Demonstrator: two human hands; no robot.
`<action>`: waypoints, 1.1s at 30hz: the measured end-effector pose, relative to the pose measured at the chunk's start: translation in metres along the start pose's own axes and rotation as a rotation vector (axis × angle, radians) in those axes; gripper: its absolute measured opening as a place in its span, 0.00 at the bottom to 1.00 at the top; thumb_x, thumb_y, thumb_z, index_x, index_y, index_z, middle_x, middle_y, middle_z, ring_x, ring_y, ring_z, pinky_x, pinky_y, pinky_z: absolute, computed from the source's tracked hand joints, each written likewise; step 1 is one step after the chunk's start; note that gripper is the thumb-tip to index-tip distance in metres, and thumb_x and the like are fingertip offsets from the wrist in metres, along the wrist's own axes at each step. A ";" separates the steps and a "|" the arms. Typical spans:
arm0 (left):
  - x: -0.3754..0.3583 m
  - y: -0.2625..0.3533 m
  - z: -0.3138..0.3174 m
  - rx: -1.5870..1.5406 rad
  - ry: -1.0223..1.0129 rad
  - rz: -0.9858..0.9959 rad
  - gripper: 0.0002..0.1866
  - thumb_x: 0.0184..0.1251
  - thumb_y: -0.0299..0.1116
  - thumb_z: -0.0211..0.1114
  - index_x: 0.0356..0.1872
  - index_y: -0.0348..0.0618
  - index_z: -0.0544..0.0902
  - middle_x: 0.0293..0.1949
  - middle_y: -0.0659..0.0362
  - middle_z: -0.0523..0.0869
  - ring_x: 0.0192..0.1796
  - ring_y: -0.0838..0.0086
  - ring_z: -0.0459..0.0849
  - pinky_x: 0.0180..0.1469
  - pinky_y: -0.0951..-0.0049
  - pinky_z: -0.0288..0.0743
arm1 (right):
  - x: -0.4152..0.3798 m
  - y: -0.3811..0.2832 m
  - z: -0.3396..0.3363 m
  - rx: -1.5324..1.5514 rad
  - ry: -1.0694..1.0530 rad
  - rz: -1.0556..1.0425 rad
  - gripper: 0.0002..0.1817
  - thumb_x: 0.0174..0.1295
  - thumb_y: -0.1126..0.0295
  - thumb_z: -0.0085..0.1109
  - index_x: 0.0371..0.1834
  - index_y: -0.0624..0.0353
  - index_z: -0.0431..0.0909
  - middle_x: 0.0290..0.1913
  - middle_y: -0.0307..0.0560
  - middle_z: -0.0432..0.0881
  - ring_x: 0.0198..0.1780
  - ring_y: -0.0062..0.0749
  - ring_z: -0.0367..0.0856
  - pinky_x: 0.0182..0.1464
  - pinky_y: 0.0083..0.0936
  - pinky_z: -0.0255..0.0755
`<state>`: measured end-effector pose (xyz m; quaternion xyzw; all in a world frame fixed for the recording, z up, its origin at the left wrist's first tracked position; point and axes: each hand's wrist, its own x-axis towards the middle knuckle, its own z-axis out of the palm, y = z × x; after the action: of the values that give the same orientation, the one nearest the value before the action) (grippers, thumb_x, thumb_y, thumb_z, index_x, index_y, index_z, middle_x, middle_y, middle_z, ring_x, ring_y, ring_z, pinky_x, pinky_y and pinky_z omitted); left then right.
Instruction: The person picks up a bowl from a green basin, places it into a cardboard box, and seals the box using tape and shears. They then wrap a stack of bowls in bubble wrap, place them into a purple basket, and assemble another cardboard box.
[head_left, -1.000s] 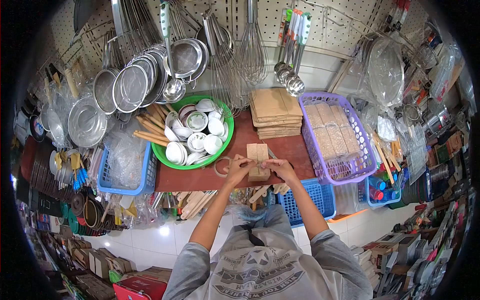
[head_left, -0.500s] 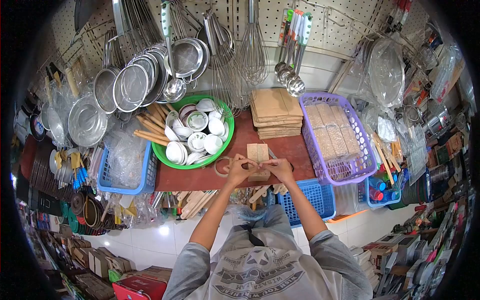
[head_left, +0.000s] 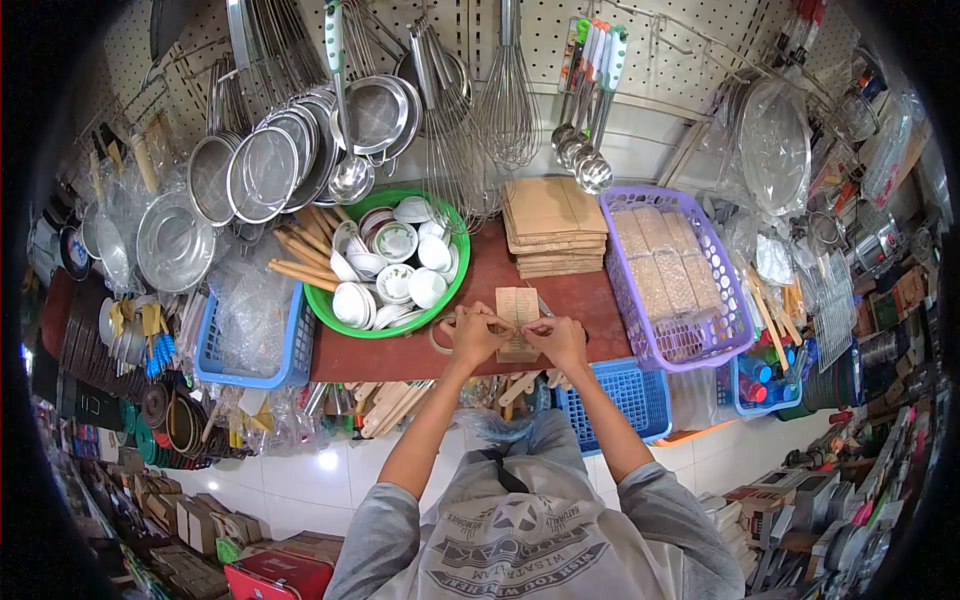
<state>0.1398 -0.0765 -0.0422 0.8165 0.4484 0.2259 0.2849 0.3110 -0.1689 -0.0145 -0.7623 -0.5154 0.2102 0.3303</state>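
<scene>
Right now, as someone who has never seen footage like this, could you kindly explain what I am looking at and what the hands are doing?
This is a single picture from a camera worn on a person's head, looking forward and down, so its wide lens bends the edges. There is no machine: the two bare hands belong to the wearer, whose grey shirt shows at the bottom. The left hand and right hand meet over a small stack of brown paper pieces on a reddish-brown table, pinching it with their fingers. A roll of tape lies by the left hand. Farther back are a green basin of white bowls, a pile of brown paper bags and a purple basket of packets. Strainers and whisks hang on the pegboard wall.
</scene>
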 end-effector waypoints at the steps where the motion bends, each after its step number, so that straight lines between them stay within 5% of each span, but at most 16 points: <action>1: -0.001 0.008 -0.005 0.031 -0.002 -0.012 0.08 0.44 0.47 0.80 0.29 0.67 0.93 0.41 0.70 0.79 0.54 0.65 0.70 0.58 0.50 0.51 | -0.001 -0.004 -0.002 -0.009 0.004 -0.001 0.12 0.53 0.58 0.73 0.36 0.51 0.92 0.29 0.44 0.90 0.31 0.31 0.89 0.35 0.26 0.80; 11: 0.001 0.024 -0.014 0.166 -0.024 -0.058 0.09 0.39 0.47 0.81 0.26 0.69 0.93 0.40 0.70 0.79 0.56 0.65 0.71 0.58 0.51 0.50 | -0.002 -0.011 0.003 -0.106 0.032 -0.050 0.10 0.52 0.62 0.72 0.34 0.53 0.91 0.30 0.45 0.90 0.33 0.32 0.90 0.38 0.27 0.81; 17: 0.002 0.023 -0.011 0.154 -0.010 -0.062 0.15 0.39 0.45 0.81 0.32 0.66 0.89 0.38 0.69 0.78 0.54 0.66 0.73 0.56 0.53 0.52 | -0.003 -0.011 0.004 -0.117 0.030 -0.056 0.09 0.51 0.65 0.72 0.34 0.54 0.90 0.31 0.44 0.89 0.31 0.32 0.88 0.37 0.26 0.80; 23: 0.004 0.010 -0.001 0.024 -0.072 -0.111 0.19 0.40 0.45 0.81 0.36 0.62 0.85 0.38 0.67 0.77 0.52 0.64 0.75 0.54 0.44 0.57 | 0.002 0.007 0.011 0.022 0.024 -0.110 0.13 0.49 0.67 0.74 0.39 0.55 0.89 0.29 0.43 0.85 0.29 0.29 0.85 0.38 0.28 0.79; 29: 0.006 -0.015 0.011 -0.258 -0.083 -0.006 0.15 0.47 0.37 0.78 0.38 0.54 0.85 0.31 0.63 0.75 0.38 0.68 0.78 0.41 0.62 0.71 | 0.003 0.019 0.010 0.211 -0.091 0.030 0.19 0.55 0.70 0.74 0.49 0.52 0.81 0.26 0.32 0.68 0.28 0.16 0.78 0.24 0.21 0.79; 33: 0.005 -0.020 0.016 -0.399 -0.058 0.058 0.13 0.50 0.33 0.76 0.38 0.48 0.85 0.25 0.63 0.74 0.36 0.71 0.76 0.37 0.70 0.70 | 0.001 0.015 0.009 0.485 -0.180 0.117 0.15 0.60 0.72 0.70 0.50 0.52 0.79 0.31 0.30 0.68 0.32 0.14 0.79 0.24 0.18 0.83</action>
<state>0.1403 -0.0681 -0.0671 0.7625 0.3627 0.2948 0.4474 0.3148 -0.1689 -0.0314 -0.6678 -0.4321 0.4132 0.4435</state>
